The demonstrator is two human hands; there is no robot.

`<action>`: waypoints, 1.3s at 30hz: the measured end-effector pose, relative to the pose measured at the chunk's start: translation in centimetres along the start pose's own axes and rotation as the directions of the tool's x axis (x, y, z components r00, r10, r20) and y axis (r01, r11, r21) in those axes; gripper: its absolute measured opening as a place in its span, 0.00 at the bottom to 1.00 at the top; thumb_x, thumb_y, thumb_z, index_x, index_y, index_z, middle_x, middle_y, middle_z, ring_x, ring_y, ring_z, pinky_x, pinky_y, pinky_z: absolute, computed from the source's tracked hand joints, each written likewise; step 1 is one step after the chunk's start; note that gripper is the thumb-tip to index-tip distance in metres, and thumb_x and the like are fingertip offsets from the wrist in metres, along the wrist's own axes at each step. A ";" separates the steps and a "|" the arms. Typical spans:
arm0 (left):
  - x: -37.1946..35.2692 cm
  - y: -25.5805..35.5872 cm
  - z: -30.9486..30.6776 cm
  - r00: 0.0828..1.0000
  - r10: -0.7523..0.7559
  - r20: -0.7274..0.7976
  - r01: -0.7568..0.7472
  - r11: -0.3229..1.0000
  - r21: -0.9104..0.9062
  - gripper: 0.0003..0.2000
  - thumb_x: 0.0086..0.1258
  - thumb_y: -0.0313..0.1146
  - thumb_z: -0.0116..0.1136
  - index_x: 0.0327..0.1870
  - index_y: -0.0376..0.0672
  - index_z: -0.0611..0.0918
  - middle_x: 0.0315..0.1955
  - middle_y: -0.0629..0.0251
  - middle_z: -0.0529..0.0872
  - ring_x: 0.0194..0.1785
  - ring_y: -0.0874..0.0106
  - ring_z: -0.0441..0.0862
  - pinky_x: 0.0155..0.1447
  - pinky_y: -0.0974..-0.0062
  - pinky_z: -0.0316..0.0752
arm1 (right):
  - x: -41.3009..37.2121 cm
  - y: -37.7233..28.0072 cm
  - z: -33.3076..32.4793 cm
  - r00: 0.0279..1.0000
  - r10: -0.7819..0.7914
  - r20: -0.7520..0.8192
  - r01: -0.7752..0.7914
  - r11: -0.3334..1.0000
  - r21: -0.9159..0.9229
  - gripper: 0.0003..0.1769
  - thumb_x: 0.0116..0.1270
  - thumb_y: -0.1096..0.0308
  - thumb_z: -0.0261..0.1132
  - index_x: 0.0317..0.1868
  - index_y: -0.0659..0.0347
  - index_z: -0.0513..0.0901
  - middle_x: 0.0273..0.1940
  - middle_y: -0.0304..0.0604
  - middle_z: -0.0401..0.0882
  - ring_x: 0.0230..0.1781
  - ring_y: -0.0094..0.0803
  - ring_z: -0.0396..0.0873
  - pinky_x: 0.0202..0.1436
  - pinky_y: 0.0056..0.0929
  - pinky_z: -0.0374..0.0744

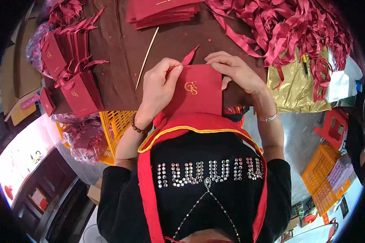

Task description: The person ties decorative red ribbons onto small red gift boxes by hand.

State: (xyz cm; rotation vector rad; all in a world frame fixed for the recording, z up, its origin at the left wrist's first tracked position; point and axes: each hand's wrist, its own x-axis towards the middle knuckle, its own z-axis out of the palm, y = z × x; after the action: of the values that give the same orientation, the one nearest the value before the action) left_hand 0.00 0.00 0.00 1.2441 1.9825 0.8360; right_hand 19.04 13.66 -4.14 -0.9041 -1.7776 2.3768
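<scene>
A dark red paper bag [200, 95] with a gold logo lies flat against the table edge in front of my chest. My left hand [162, 83] is closed in a pinch at its upper left corner, beside a short red ribbon [190, 56] that sticks up past the top edge. With bent fingers, my right hand [237, 73] grips the upper right corner of the bag. Some fingertips of both hands are hidden. A thin wooden stick [147, 58] rests on the brown tablecloth, left of the bag.
Stacked red bags with ribbons [81, 95] stand at the left, and a flat red pile [162, 14] lies at the back. Loose red ribbons [284, 28] heap at the right over a gold plastic sheet [286, 87]. Yellow crates [117, 125] sit below the table.
</scene>
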 end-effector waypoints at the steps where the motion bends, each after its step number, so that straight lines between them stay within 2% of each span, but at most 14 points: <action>1: 0.1 -0.4 0.2 0.999 0.030 -0.019 -0.030 0.999 -0.012 0.04 0.65 0.29 0.58 0.35 0.39 0.81 0.40 0.58 0.82 0.37 0.68 0.82 0.41 0.68 0.76 | -0.1 0.0 0.1 1.000 -0.005 -0.007 0.005 0.999 0.035 0.17 0.72 0.62 0.55 0.54 0.66 0.76 0.58 0.42 0.68 0.36 0.23 0.79 0.32 0.18 0.80; 3: 0.2 -0.3 0.5 0.998 0.058 -0.030 -0.058 0.998 0.002 0.04 0.65 0.29 0.59 0.34 0.39 0.81 0.39 0.59 0.82 0.37 0.66 0.81 0.39 0.67 0.75 | -0.3 0.1 0.6 1.000 -0.022 -0.011 0.023 0.995 0.093 0.17 0.71 0.62 0.55 0.53 0.66 0.76 0.57 0.41 0.69 0.34 0.23 0.79 0.31 0.17 0.79; 4: 0.4 -0.3 1.0 0.960 0.256 -0.114 -0.243 0.963 0.115 0.04 0.63 0.28 0.60 0.35 0.39 0.81 0.37 0.60 0.82 0.37 0.64 0.81 0.39 0.68 0.75 | -0.6 -0.1 0.8 1.000 -0.010 -0.027 0.012 0.998 0.068 0.17 0.72 0.63 0.55 0.53 0.66 0.76 0.57 0.41 0.69 0.31 0.23 0.78 0.31 0.17 0.78; 5: 0.5 -0.2 1.6 0.875 0.451 -0.175 -0.406 0.882 0.240 0.04 0.61 0.28 0.61 0.35 0.39 0.81 0.36 0.61 0.82 0.37 0.63 0.81 0.38 0.69 0.75 | -0.7 -0.3 0.9 0.999 0.001 -0.043 0.001 0.999 0.042 0.16 0.72 0.63 0.54 0.52 0.67 0.76 0.57 0.40 0.69 0.29 0.23 0.78 0.30 0.17 0.78; 6: 0.6 -0.1 2.1 0.864 0.478 -0.161 -0.441 0.871 0.216 0.04 0.59 0.27 0.62 0.33 0.40 0.81 0.31 0.63 0.80 0.36 0.61 0.79 0.37 0.69 0.73 | -1.0 -0.4 1.0 0.999 0.008 -0.050 -0.006 0.999 0.042 0.16 0.72 0.63 0.54 0.52 0.67 0.76 0.57 0.40 0.69 0.29 0.23 0.78 0.30 0.17 0.78; 9: 0.4 0.2 2.9 0.888 0.454 -0.069 -0.430 0.875 0.220 0.03 0.60 0.28 0.61 0.32 0.41 0.80 0.29 0.63 0.78 0.33 0.62 0.78 0.36 0.68 0.72 | -1.1 -0.6 1.0 0.997 0.018 -0.072 -0.016 0.999 0.033 0.15 0.72 0.65 0.55 0.52 0.67 0.76 0.57 0.40 0.69 0.27 0.24 0.78 0.30 0.17 0.77; 16: 0.6 0.3 3.6 0.895 0.441 -0.071 -0.410 0.873 0.263 0.04 0.61 0.31 0.61 0.31 0.43 0.80 0.26 0.63 0.77 0.28 0.61 0.77 0.33 0.65 0.69 | -1.0 -0.4 0.9 0.998 0.037 -0.057 -0.036 0.999 0.012 0.14 0.70 0.67 0.57 0.51 0.67 0.77 0.53 0.39 0.71 0.26 0.22 0.77 0.30 0.17 0.76; 26: 1.0 1.0 3.4 0.895 0.446 -0.030 -0.421 0.864 0.275 0.04 0.60 0.29 0.60 0.29 0.42 0.78 0.25 0.61 0.77 0.29 0.60 0.77 0.33 0.64 0.69 | -1.1 0.0 0.9 0.999 -0.019 -0.025 0.018 1.000 -0.021 0.13 0.68 0.70 0.58 0.50 0.67 0.77 0.51 0.39 0.70 0.28 0.21 0.77 0.29 0.17 0.76; 29: 1.0 1.6 3.4 0.884 0.468 0.005 -0.445 0.838 0.317 0.05 0.59 0.29 0.59 0.27 0.41 0.76 0.24 0.60 0.76 0.29 0.60 0.77 0.32 0.64 0.69 | -1.3 -0.1 1.1 0.999 -0.039 -0.027 0.039 0.999 -0.014 0.14 0.67 0.71 0.59 0.51 0.66 0.76 0.51 0.39 0.69 0.29 0.21 0.77 0.29 0.17 0.77; 31: 0.9 1.9 3.6 0.864 0.502 0.039 -0.473 0.782 0.406 0.04 0.58 0.27 0.61 0.28 0.42 0.77 0.25 0.60 0.77 0.30 0.59 0.77 0.33 0.64 0.70 | -1.5 -0.1 1.0 0.999 -0.043 -0.021 0.042 0.999 -0.035 0.14 0.67 0.71 0.59 0.51 0.66 0.76 0.52 0.39 0.69 0.29 0.21 0.76 0.29 0.17 0.77; 32: 0.9 1.8 3.9 0.821 0.571 0.022 -0.518 0.727 0.450 0.03 0.52 0.26 0.55 0.24 0.42 0.74 0.22 0.60 0.73 0.27 0.61 0.75 0.32 0.65 0.68 | -1.5 -0.1 0.9 0.999 -0.045 -0.013 0.044 0.998 -0.055 0.13 0.67 0.71 0.59 0.51 0.66 0.76 0.52 0.39 0.69 0.30 0.22 0.76 0.30 0.18 0.77; 35: 0.8 2.2 4.2 0.809 0.586 0.046 -0.528 0.689 0.497 0.04 0.48 0.25 0.55 0.25 0.42 0.74 0.22 0.60 0.73 0.27 0.62 0.75 0.32 0.65 0.68 | -1.9 -0.4 1.1 0.998 -0.062 -0.034 0.061 0.997 -0.041 0.13 0.67 0.72 0.58 0.50 0.67 0.76 0.52 0.40 0.68 0.30 0.22 0.76 0.30 0.18 0.77; 39: 0.5 2.4 4.6 0.797 0.602 0.048 -0.532 0.664 0.526 0.04 0.48 0.26 0.54 0.25 0.41 0.74 0.23 0.60 0.73 0.28 0.62 0.75 0.31 0.66 0.67 | -2.3 -0.7 1.4 0.995 -0.097 -0.028 0.095 0.995 -0.040 0.12 0.67 0.72 0.57 0.50 0.67 0.75 0.52 0.41 0.68 0.30 0.22 0.76 0.29 0.18 0.77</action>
State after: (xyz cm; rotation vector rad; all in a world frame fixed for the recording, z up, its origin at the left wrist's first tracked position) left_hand 4.68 2.12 -0.98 2.2719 2.0032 0.6817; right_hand 20.09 11.83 -2.34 -0.8336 -1.8187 2.2665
